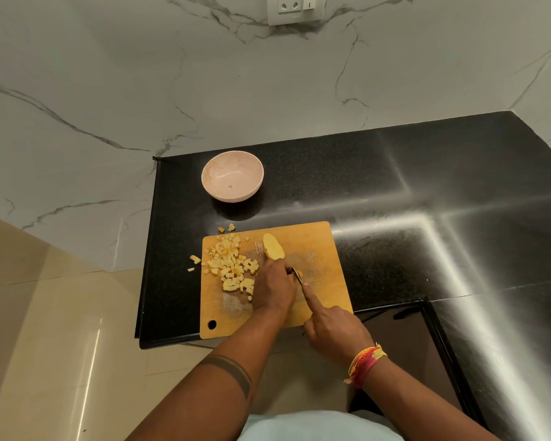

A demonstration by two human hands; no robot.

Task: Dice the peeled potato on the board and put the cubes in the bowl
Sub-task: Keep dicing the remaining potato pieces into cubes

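Left hand (272, 289) pins potato (272, 247) steady on board (325, 249); right hand (330, 329) grips knife (297, 275), forefinger along spine; bowl (232, 178) beyond board awaits cubes (231, 265).

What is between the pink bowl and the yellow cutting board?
In the head view, mostly bare black counter separates the bowl from the board. Two stray potato cubes lie just off the board's far edge.

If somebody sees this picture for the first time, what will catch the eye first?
Probably the orange cutting board near the black counter's front edge, with a heap of yellow potato cubes on its left side. Both hands meet there: the left hand holds the potato, the right hand the knife. Behind stands a pink bowl.
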